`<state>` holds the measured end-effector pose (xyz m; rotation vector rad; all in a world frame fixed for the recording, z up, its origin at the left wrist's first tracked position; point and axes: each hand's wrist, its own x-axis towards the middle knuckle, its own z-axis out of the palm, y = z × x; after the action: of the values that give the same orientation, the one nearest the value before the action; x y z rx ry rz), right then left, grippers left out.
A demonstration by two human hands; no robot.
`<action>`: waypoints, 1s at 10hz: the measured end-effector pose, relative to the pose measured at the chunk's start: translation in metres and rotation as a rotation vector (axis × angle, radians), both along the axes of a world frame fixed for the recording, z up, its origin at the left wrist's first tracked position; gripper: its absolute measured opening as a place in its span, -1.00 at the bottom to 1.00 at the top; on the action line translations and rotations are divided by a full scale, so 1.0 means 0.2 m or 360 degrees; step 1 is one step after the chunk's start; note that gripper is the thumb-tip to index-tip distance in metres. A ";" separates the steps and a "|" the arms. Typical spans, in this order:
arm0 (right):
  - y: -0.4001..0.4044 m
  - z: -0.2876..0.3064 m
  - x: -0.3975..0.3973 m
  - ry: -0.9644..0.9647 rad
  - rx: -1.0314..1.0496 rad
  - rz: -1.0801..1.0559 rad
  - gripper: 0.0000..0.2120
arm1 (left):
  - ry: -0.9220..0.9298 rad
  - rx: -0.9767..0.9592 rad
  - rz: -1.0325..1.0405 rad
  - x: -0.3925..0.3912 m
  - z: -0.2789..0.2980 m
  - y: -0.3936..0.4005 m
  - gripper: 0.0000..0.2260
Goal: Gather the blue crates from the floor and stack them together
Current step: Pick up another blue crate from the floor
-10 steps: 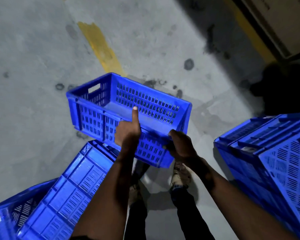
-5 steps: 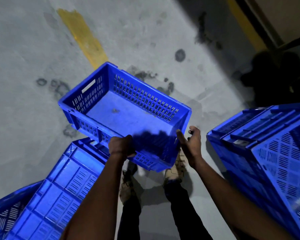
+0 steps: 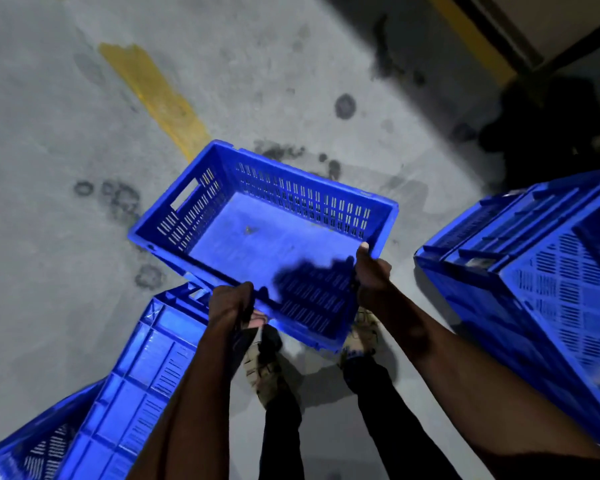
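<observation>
A blue slotted crate [image 3: 257,237] hangs open side up above the floor in front of me, empty inside. My left hand [image 3: 232,304] grips its near long rim at the left. My right hand [image 3: 373,275] grips the near right corner of the rim, thumb up on the edge. An upturned blue crate [image 3: 142,379] lies at lower left, its ribbed bottom facing up, with another crate [image 3: 32,448] beyond it at the frame's corner. At right stands a tilted pile of blue crates [image 3: 547,285].
Grey stained concrete floor [image 3: 66,271] with a worn yellow stripe [image 3: 160,98] at upper left and a yellow line [image 3: 464,32] at upper right by a dark wall base. My shoes [image 3: 264,368] stand just under the held crate.
The crate turned from tilted to open side up and level. My right hand, which had let go and hovered open beside it, now grips the near right corner.
</observation>
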<state>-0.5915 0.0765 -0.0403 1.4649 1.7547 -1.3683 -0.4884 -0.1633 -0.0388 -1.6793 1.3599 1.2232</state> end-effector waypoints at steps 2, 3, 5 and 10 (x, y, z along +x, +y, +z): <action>-0.09 0.21 -0.15 0.0171 -0.0006 0.0175 -0.67 | 0.0334 0.0236 0.0114 -0.09 0.38 0.08 -0.82; -0.08 0.36 -0.15 0.0242 -0.0001 0.0307 -0.72 | 0.0278 0.0052 0.0025 -0.03 0.37 0.09 -0.63; -0.07 0.65 -0.03 0.0549 0.0082 0.0577 -0.74 | -0.0176 -0.0856 -0.0873 0.06 0.52 0.18 -0.35; 0.22 1.08 -0.01 0.0763 -0.0547 0.0497 -0.78 | 0.0336 -0.1810 -0.0938 0.09 0.56 -0.36 -0.43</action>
<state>-0.5935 0.1202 0.1762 0.6825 1.8012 -1.8314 -0.4701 -0.2346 0.0738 -1.5534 2.7318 0.2241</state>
